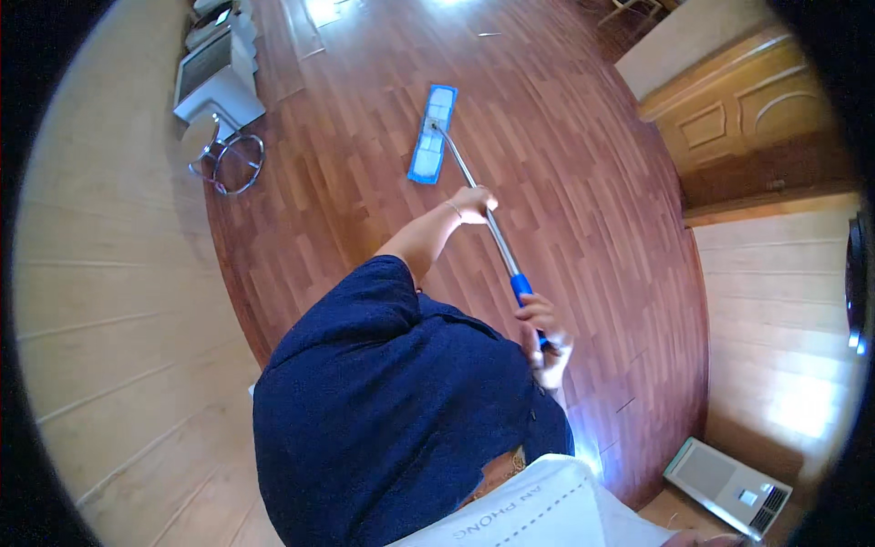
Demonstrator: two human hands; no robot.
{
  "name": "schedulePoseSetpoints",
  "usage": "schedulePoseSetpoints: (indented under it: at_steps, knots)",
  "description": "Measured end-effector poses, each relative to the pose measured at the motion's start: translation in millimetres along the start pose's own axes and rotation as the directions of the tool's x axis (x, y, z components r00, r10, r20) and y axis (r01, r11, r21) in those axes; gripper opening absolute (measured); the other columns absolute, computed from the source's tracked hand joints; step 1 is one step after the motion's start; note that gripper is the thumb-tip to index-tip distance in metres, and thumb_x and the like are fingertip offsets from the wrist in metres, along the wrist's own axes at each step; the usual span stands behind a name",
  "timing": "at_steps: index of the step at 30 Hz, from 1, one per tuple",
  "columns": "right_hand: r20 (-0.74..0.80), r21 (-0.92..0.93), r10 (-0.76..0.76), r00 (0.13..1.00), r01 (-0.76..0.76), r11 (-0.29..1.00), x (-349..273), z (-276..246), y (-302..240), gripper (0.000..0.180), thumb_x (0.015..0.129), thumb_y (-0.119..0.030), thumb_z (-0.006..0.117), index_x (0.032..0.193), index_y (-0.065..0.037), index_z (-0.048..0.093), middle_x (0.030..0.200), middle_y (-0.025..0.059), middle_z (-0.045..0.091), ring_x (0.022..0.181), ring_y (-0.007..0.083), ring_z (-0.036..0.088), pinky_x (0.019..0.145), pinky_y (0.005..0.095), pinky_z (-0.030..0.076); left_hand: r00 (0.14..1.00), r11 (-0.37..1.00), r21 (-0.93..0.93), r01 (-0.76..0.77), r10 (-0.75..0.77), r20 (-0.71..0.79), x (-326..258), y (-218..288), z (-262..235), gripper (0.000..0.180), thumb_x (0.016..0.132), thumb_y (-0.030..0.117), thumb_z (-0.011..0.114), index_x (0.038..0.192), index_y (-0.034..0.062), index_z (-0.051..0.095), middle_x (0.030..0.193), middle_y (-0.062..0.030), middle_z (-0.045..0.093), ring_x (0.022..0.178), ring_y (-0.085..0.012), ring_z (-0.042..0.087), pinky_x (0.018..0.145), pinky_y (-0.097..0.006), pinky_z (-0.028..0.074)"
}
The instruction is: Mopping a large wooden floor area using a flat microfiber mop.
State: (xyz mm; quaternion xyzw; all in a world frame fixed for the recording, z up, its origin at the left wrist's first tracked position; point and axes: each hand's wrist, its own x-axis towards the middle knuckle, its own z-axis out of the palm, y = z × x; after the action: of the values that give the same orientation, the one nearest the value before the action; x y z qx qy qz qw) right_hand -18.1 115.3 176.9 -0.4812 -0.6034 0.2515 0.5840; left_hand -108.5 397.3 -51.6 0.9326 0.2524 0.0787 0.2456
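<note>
A flat mop (432, 137) with a blue-edged, pale rectangular head lies on the wooden floor ahead of me. Its thin metal pole slants from the head back toward my right side. My left hand (473, 204) is wrapped round the middle of the pole, with the arm stretched forward. Lower down, my right hand (544, 337) grips the blue handle sleeve near the pole's end. Both hands are closed on the same mop, and the palm sides of the grips are hidden.
A round metal-framed stool (228, 164) and a white cabinet-like unit (219, 82) stand along the left wall. On the right is a carved wooden door (743, 109). A white boxy appliance (727, 486) sits at the lower right. Reddish-brown plank floor (583, 210) stretches between the walls.
</note>
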Motion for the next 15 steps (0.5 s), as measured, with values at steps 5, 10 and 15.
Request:
schedulePoseSetpoints:
  at_steps: [5,10,15]
  knots:
    - [0.139,0.102,0.007,0.99,-0.021,0.995,16.0,15.3,4.8,0.006,0.083,-0.004,0.066,0.084,-0.005,0.06,0.091,0.0125,0.067,0.099,0.0326,0.062,0.091,0.0453,0.046,0.993,0.992,0.059,0.111,-0.108,-0.053,-42.4,-38.3,-8.7,0.026,0.062,0.029,0.076,0.07,0.013,0.057,0.08,-0.0071,0.061,0.088,-0.0295,0.061,0.065,-0.043,0.052]
    - [0.274,0.129,-0.032,0.961,-0.004,0.992,32.0,3.7,0.1,0.006,0.081,-0.003,0.066,0.084,-0.005,0.061,0.091,0.0124,0.068,0.098,0.0326,0.063,0.09,0.0454,0.046,0.94,0.966,-0.057,0.251,-0.258,-0.222,-84.3,-21.9,-24.0,0.015,0.063,0.017,0.067,0.063,0.0094,0.054,0.075,-0.0093,0.06,0.085,-0.0326,0.06,0.066,-0.044,0.051]
    - [0.413,0.176,-0.1,0.905,0.028,0.984,49.7,-14.3,-17.6,0.005,0.078,-0.003,0.066,0.079,-0.004,0.06,0.086,0.0133,0.068,0.096,0.0336,0.065,0.09,0.0467,0.048,0.906,0.953,-0.124,0.277,-0.302,-0.296,-121.4,-3.4,-26.3,0.016,0.065,0.018,0.067,0.063,0.0082,0.054,0.077,-0.0121,0.061,0.086,-0.0347,0.06,0.072,-0.046,0.051]
